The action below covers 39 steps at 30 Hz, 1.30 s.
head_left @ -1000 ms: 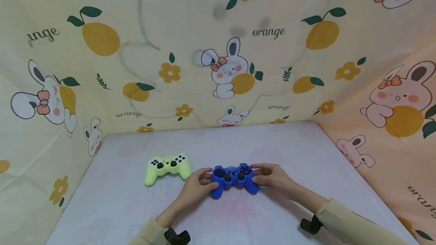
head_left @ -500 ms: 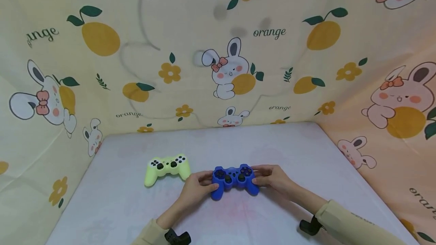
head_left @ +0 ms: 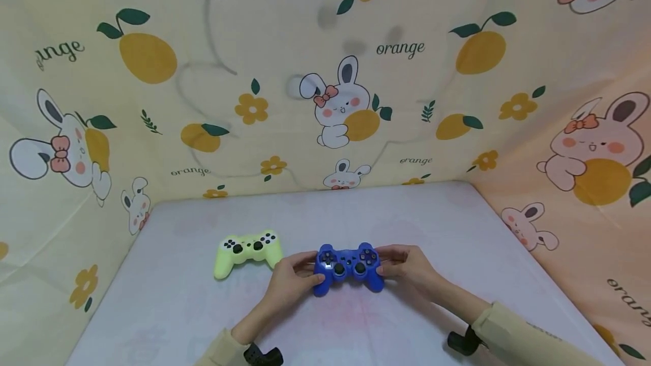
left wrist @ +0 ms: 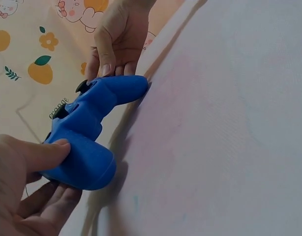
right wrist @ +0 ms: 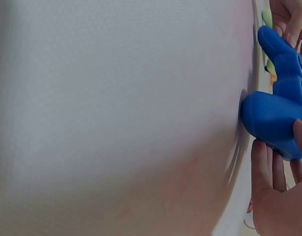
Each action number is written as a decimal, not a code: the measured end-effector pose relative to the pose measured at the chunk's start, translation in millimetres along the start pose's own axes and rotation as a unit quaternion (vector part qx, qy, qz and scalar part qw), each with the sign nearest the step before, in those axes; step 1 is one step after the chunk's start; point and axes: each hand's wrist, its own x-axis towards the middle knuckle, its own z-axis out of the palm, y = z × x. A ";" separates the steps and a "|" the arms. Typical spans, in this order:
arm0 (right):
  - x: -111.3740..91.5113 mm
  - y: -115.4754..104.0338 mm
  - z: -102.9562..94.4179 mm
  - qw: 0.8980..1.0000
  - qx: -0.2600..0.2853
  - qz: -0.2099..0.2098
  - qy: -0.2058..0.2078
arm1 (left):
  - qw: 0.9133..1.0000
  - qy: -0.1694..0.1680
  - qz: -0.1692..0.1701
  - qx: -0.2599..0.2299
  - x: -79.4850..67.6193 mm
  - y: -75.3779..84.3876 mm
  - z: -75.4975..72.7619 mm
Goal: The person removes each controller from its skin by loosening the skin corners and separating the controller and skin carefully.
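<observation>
Both hands hold a blue game controller (head_left: 348, 267) between them, its button face turned up toward the head view. My left hand (head_left: 290, 284) pinches its left end, thumb on top and fingers underneath, as the left wrist view shows with the blue controller (left wrist: 87, 157) close up. On the other side my right hand (head_left: 411, 267) grips the right end, thumb in front and fingers behind. In the right wrist view the handles of the blue controller (right wrist: 274, 118) point down close over the tabletop. A pale green controller (head_left: 248, 252) lies just left of and behind my left hand.
A white cloth-covered table (head_left: 396, 213) spreads under the hands. Behind it and at both sides stands a cream curtain (head_left: 285, 33) printed with rabbits and oranges. Dark wrist cameras (head_left: 464, 341) sit at the sleeve cuffs.
The blue controller has tipped slightly, its button face now turned more toward the head camera. Both hands keep their hold, and the green controller stays in place.
</observation>
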 end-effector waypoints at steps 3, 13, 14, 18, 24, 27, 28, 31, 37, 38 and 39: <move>-1.7 -0.9 0.9 1.000 0.011 -0.016 -0.006 | 1.000 0.001 0.015 -0.011 -1.1 0.0 -0.7; -6.9 1.0 1.2 0.998 0.027 -0.051 -0.018 | 0.996 -0.016 0.070 -0.057 -10.9 -3.3 -8.1; -7.4 1.4 1.4 0.998 0.027 -0.055 -0.018 | 0.996 -0.017 0.071 -0.056 -12.2 -3.4 -8.9; -10.2 2.1 2.3 0.997 0.028 -0.068 -0.020 | 0.995 -0.026 0.074 -0.069 -17.5 -3.7 -10.8; -18.1 3.4 2.7 0.996 0.044 -0.077 -0.032 | 0.992 -0.019 0.092 -0.078 -24.5 -1.7 -9.1; -21.6 3.9 3.0 0.995 0.053 -0.070 -0.037 | 0.993 -0.002 0.095 -0.073 -28.4 2.9 -7.2; -22.4 4.2 3.2 0.995 0.056 -0.069 -0.040 | 0.993 0.001 0.094 -0.072 -29.4 3.5 -6.8; -24.8 5.1 3.9 0.995 0.058 -0.068 -0.045 | 0.994 0.003 0.082 -0.075 -32.5 5.7 -6.8; -29.3 5.6 4.0 0.994 0.053 -0.073 -0.057 | 0.993 -0.019 0.067 -0.095 -35.0 6.2 -7.8; -29.6 5.4 3.7 0.994 0.051 -0.074 -0.059 | 0.994 -0.022 0.065 -0.089 -34.7 7.1 -7.6; -29.9 5.0 3.4 0.994 0.048 -0.076 -0.061 | 0.995 -0.023 0.066 -0.076 -34.1 8.1 -7.2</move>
